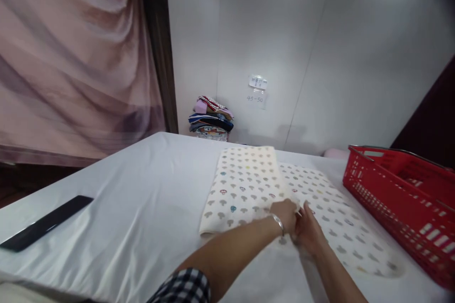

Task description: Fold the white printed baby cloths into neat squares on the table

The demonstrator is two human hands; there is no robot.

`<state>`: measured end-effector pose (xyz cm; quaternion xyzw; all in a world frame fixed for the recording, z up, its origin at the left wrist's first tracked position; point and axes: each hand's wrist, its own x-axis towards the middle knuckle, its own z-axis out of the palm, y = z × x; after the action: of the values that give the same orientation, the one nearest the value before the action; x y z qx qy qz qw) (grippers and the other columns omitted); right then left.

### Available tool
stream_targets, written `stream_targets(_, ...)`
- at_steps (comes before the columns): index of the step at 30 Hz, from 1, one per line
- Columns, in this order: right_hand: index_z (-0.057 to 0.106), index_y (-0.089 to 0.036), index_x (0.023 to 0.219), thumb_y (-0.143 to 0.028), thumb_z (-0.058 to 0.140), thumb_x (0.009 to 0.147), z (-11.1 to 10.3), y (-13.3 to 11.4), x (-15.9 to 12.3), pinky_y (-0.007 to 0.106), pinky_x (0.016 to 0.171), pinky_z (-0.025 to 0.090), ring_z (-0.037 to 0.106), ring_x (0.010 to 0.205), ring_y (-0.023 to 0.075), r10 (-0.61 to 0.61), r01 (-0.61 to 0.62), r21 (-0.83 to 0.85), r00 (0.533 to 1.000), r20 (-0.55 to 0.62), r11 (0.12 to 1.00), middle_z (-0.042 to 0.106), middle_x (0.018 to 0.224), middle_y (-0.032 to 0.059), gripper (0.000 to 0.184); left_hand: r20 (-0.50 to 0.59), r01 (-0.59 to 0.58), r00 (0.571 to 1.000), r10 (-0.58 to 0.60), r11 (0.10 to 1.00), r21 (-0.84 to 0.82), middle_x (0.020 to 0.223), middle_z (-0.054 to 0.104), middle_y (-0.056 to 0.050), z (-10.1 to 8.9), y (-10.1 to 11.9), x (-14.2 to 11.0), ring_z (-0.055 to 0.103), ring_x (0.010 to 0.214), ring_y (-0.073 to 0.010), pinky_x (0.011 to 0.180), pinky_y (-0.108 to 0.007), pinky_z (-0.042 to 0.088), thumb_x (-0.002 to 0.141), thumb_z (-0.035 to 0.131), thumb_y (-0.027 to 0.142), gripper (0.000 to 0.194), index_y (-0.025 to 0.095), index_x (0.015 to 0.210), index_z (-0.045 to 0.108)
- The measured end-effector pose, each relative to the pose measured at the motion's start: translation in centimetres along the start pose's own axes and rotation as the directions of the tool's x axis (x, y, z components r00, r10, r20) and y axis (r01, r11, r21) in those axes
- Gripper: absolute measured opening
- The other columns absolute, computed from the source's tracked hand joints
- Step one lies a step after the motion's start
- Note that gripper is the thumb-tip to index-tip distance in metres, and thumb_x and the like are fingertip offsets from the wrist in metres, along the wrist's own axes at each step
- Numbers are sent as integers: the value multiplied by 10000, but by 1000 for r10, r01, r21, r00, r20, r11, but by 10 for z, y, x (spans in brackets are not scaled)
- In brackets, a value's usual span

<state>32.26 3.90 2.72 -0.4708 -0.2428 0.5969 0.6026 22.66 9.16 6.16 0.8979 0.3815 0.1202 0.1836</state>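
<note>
A cream cloth [249,182] printed with small mushrooms lies on the white-covered table, its left part folded over into a flat panel. The rest of the cloth [341,218] stretches to the right, towards the front. My left hand [285,214], with a bracelet at the wrist, is closed on the cloth near the fold's front right corner. Right beside it, my right hand [308,229] is curled at the same edge, its thumb up and its fingertips partly hidden behind the left hand. The two hands touch or nearly touch.
A red plastic basket [401,199] stands at the right edge. On the left of the white table cover [142,208] lies a long black flat object [48,222]. Folded clothes [211,120] are stacked by the back wall. A pink curtain [71,57] hangs at the left.
</note>
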Motion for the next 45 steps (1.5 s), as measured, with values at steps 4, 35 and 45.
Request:
stream_targets(4,560,-213,745,-492,570,728,-16,13,-1,294,637,527,635,878,229,77,-76,-42,997,20,996,688,782,19,280,52,-136,990,132,987,88,1008,582,-117,43,6,-20,566,884,-247,709,-367,456,726,486,199,307,168,1021,561)
stream_targets(35,567,-145,782,-51,595,643,-213,-101,-69,278,519,510,599,530,160,-196,25,-269,751,-631,963,628,574,16,170,-167,16,985,48,933,361,1008,582,-67,-4,-89,-98,521,936,-218,772,-330,371,663,419,-14,402,200,959,587)
stream_targets(45,549,-169,953,-235,550,767,-212,-110,-73,232,596,509,613,648,126,-322,-19,-486,725,-608,874,656,726,16,197,-228,-47,966,120,952,301,912,574,-53,-13,-94,-115,522,867,-208,766,-317,416,709,437,97,191,198,829,545)
